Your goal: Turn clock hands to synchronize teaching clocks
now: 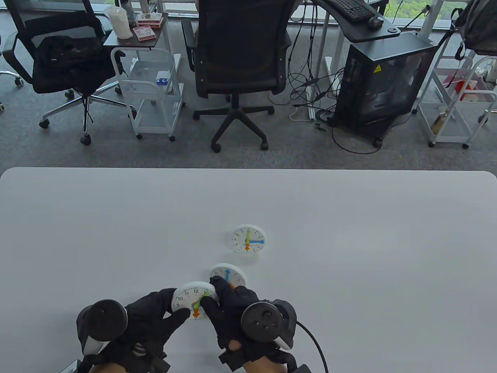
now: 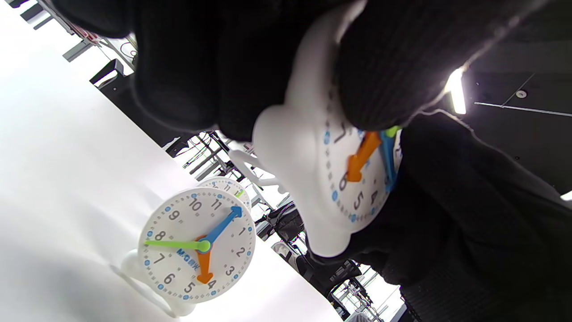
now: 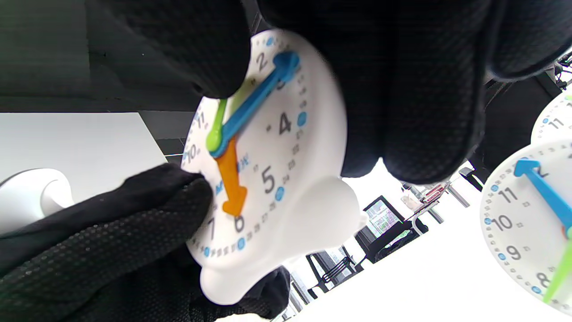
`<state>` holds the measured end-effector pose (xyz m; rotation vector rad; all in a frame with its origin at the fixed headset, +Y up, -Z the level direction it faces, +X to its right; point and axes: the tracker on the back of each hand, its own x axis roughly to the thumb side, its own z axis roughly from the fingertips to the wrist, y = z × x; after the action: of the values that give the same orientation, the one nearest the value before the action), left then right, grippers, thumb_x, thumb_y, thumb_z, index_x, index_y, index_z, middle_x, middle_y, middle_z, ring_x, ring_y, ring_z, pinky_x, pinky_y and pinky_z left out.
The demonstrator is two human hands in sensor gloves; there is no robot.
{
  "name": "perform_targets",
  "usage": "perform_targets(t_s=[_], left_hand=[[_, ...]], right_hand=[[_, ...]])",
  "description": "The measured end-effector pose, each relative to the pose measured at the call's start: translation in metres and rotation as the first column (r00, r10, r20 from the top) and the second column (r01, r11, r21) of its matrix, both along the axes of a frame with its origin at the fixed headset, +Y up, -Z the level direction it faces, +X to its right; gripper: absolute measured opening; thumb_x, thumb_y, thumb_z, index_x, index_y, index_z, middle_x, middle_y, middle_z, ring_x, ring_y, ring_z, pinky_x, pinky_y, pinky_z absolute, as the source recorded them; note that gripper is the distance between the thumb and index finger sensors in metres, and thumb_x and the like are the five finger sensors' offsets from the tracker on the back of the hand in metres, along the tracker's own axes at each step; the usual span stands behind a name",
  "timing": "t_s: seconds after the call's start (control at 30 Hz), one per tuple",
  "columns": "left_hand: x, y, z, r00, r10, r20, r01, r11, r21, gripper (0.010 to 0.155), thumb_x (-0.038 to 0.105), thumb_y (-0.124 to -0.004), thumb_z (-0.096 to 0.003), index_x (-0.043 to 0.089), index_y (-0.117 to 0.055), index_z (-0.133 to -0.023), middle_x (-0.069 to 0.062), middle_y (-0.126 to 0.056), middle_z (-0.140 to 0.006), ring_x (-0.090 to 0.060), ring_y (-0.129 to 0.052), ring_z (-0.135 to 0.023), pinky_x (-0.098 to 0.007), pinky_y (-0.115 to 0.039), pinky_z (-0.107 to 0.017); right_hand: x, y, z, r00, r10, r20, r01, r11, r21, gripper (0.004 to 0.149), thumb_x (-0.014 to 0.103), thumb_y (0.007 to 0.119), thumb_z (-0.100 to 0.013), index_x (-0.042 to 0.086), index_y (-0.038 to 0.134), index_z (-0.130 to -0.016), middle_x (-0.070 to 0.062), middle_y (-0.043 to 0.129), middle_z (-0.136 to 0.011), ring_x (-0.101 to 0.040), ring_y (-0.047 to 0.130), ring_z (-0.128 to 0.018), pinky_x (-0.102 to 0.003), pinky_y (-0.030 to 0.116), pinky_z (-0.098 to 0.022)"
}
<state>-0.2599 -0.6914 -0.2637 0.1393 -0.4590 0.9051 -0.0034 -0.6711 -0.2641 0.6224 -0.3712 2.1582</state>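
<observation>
- My left hand (image 1: 151,314) grips the near clock (image 1: 190,301); my right hand (image 1: 233,307) pinches its green hand (image 1: 202,298).
- Behind it, the middle clock (image 1: 229,274) sits half hidden by my right fingers.

A second teaching clock (image 1: 228,274) stands just behind the held clock (image 1: 193,300), a third clock (image 1: 248,239) farther back; the worktop (image 1: 369,252) right of them lies open

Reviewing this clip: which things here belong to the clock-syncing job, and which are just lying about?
Job:
held clock, gripped by left hand and right hand
middle clock
far clock

Lying about:
office chairs
white carts
computer tower
keyboard
</observation>
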Motion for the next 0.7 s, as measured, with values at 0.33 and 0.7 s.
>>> perform_targets(t_s=[0.33, 0.7], left_hand=[[0.002, 0.0012, 0.001, 1.0, -0.023, 0.005, 0.023, 1.0, 0.021, 0.054, 0.048, -0.095, -0.0452, 0.015, -0.082, -0.086, -0.009, -0.105, -0.069, -0.042, -0.101, -0.061, -0.07, -0.064, -0.058], [0.0037, 0.0035, 0.0026, 0.998, -0.056, 0.006, 0.056, 0.997, 0.052, 0.054, 0.047, -0.095, -0.0449, 0.015, -0.083, -0.086, -0.009, -0.105, -0.069, -0.042, -0.101, -0.061, -0.07, -0.064, -0.058]], right_hand=[[-0.0003, 0.0002, -0.0001, 1.0, 0.015, 0.004, -0.015, 1.0, 0.002, 0.066, 0.045, 0.074, -0.051, -0.012, 0.077, -0.084, -0.017, 0.099, -0.06, -0.039, 0.105, -0.043, -0.068, 0.072, -0.044], [-0.0008, -0.0004, 0.0004, 1.0, 0.025, 0.012, -0.025, 1.0, 0.001, 0.069, 0.048, 0.074, -0.05, -0.012, 0.078, -0.084, -0.017, 0.099, -0.06, -0.04, 0.105, -0.043, -0.068, 0.073, -0.044]])
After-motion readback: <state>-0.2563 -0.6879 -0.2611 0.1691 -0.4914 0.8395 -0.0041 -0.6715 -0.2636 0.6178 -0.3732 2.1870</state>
